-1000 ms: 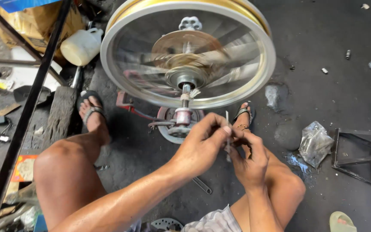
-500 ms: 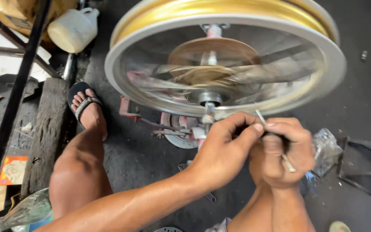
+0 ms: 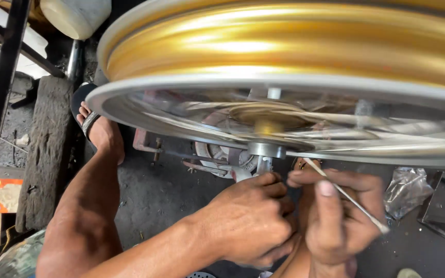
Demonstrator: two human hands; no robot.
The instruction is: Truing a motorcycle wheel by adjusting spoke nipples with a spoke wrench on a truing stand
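Gold wheel rim (image 3: 294, 46) is spinning above the floor | right hand (image 3: 338, 216) is pinching a thin metal spoke (image 3: 346, 194) below the hub (image 3: 265, 149) | left hand (image 3: 251, 219) is curling closed beside it, contents hidden | step, judging: readying the spoke; next calls for steady aim at the hub.

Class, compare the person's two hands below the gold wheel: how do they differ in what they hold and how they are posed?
The right hand pinches a thin metal spoke that runs slantwise across it; the left hand holds no spoke and curls into a loose fist. The left hand sits nearer the hub. Both are bare and touch each other.
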